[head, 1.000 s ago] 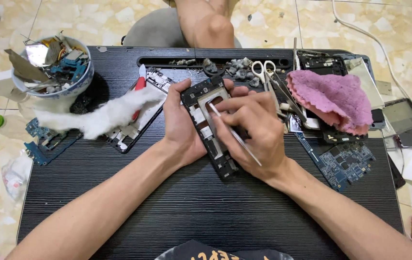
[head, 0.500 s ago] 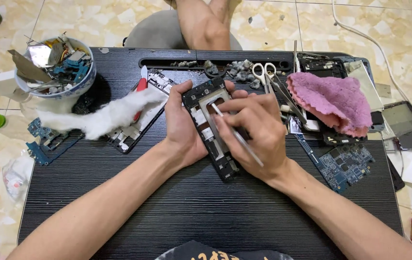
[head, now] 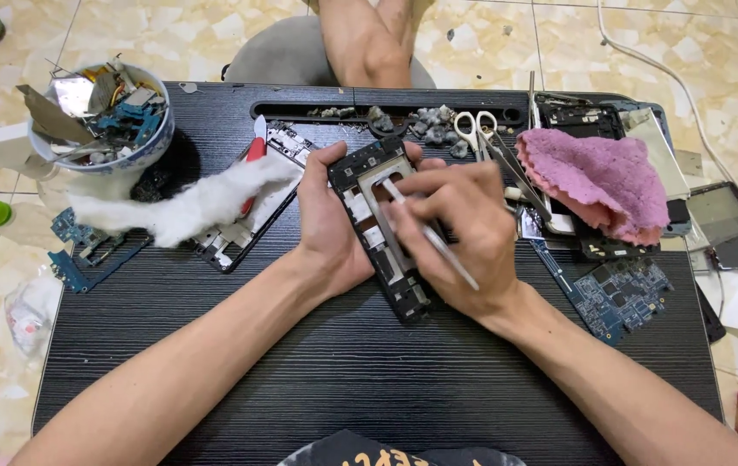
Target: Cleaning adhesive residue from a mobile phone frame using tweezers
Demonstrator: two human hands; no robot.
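Phone frame (head: 383, 226) clamped in left hand (head: 327, 231); right hand (head: 459, 237), pinching tweezers (head: 431, 236), probes its upper cavity; next move likely demands steady prying.

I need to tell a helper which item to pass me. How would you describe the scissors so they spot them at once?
Start at the black table and look along its far edge, right of centre. Just left of the pink cloth lie the scissors, handles pointing away. Their two white ring handles set them apart from the grey debris beside them.
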